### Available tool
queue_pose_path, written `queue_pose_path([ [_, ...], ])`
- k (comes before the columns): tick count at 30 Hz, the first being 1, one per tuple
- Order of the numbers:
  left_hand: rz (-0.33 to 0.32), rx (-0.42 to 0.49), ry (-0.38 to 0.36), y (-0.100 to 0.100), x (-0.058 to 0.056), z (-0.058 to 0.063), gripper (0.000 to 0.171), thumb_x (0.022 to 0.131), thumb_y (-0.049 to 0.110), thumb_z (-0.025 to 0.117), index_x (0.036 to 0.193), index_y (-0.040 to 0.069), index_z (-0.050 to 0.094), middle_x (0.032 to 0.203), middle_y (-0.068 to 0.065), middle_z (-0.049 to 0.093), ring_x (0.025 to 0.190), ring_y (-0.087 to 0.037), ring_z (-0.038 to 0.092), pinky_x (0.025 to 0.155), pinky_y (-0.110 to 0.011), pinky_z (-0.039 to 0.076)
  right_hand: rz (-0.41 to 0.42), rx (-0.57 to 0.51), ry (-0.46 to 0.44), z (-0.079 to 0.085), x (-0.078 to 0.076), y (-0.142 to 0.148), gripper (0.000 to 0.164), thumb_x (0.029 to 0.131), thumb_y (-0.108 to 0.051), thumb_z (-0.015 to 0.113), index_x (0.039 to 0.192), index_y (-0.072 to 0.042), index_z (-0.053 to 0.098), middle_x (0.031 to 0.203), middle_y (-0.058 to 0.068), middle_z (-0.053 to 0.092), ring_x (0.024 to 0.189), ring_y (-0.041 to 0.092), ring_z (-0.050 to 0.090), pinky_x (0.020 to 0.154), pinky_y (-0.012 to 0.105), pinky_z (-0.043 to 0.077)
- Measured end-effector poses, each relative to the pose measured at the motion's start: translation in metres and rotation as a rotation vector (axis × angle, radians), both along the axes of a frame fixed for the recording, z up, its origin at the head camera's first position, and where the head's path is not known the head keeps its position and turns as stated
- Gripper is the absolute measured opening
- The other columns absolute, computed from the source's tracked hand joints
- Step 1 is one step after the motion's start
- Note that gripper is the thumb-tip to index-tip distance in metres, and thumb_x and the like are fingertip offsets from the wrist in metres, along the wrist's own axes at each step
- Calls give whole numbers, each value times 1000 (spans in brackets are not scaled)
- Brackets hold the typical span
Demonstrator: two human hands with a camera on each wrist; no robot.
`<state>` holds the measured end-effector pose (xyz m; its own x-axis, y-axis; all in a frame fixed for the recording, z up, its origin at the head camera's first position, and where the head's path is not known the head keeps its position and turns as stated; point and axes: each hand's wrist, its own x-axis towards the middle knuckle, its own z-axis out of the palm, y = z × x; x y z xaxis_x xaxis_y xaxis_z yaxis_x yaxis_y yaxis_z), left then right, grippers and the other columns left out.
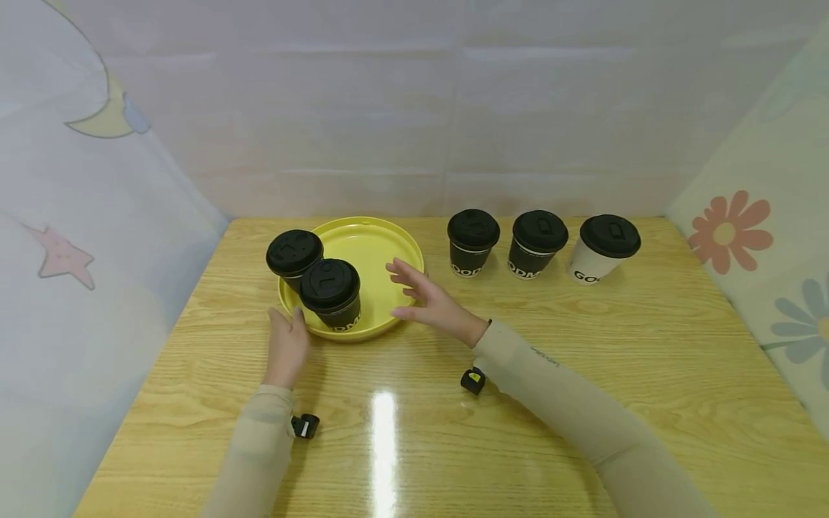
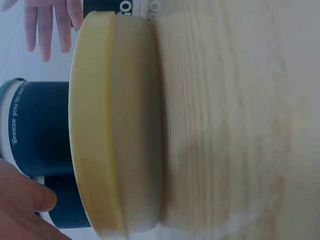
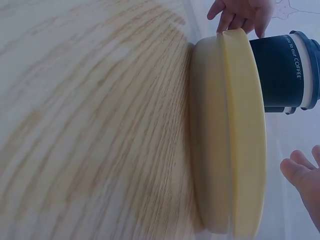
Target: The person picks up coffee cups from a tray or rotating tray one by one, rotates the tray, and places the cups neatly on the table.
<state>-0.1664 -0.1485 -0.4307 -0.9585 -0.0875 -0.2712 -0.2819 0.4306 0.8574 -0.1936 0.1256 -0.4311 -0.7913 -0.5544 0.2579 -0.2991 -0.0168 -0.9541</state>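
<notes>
Two black paper coffee cups with black lids, a front cup (image 1: 330,295) and a rear cup (image 1: 294,253), stand close together on the left part of a round yellow tray (image 1: 382,270). My left hand (image 1: 287,349) is beside the tray's front left edge, thumb near the front cup, holding nothing. Over the tray's right rim hovers my right hand (image 1: 434,302), its fingers spread and loosely bent around air. The left wrist view shows the tray's side wall (image 2: 92,125) with the thumb (image 2: 42,197) near the cups.
To the right of the tray, a row of lidded cups stands along the back of the wooden table (image 1: 518,432): two black cups (image 1: 469,259) (image 1: 531,259) and a white cup (image 1: 591,265). Cloth walls (image 1: 363,108) enclose the back and sides.
</notes>
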Motion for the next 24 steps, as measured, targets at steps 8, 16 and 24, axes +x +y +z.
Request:
queue_pose_path([
  [8, -9, 2, -3, -5, -11, 2, 73, 106, 29, 23, 142, -9, -27, 151, -28, -25, 143, -37, -14, 116, -45, -2, 9, 5, -17, 1, 1, -7, 82, 94, -10, 63, 156, -2, 9, 158, 19, 20, 143, 36, 23, 115, 49, 20],
  [16, -34, -50, 41, -9, -18, -5, 70, 105, 16, 27, 142, -15, -22, 151, -35, -17, 143, -41, -7, 116, -46, 0, 13, 4, -25, -2, -1, -11, 85, 95, -22, 65, 156, -4, 9, 158, 17, 20, 143, 32, 24, 115, 46, 20],
  [24, -61, -65, 39, -7, -19, -8, 68, 105, 14, 26, 142, -14, -24, 151, -34, -22, 142, -40, -13, 116, -46, -2, 4, 13, -2, -1, -3, -16, 86, 94, -21, 66, 156, -3, 10, 158, 18, 21, 143, 35, 24, 115, 48, 21],
])
